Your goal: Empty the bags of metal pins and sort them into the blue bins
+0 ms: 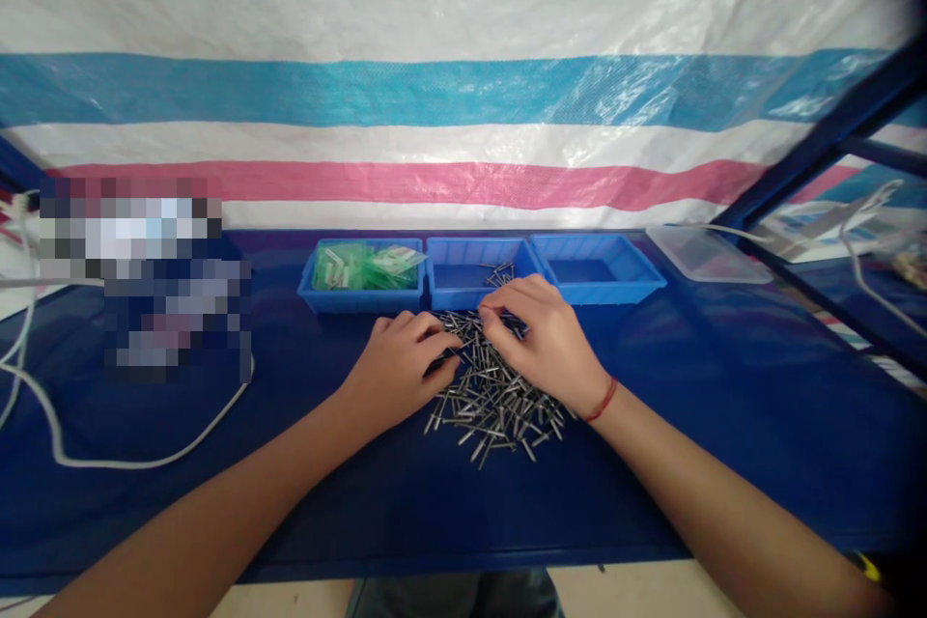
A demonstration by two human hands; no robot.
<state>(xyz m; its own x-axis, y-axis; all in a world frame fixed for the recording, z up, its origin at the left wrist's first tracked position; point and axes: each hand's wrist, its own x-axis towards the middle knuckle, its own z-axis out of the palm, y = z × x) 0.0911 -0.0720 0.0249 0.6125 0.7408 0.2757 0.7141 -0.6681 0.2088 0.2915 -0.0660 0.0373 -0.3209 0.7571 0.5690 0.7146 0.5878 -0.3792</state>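
Note:
A heap of small grey metal rivets [492, 406] lies on the blue table [688, 425] in front of me. My left hand [402, 362] rests at the heap's left edge, fingers curled in a pinch on a few rivets. My right hand [540, 338] lies over the top of the heap, its fingers bent and pressed down among the rivets. A red thread circles my right wrist. The two sets of fingertips nearly meet above the pile.
Three blue trays stand in a row behind the heap: the left tray [362, 299] holds green plastic bags, the middle tray [470, 275] a few rivets, the right tray [598, 270] looks bare. A clear lid [706, 256] lies far right. A white cable [145, 459] loops at left.

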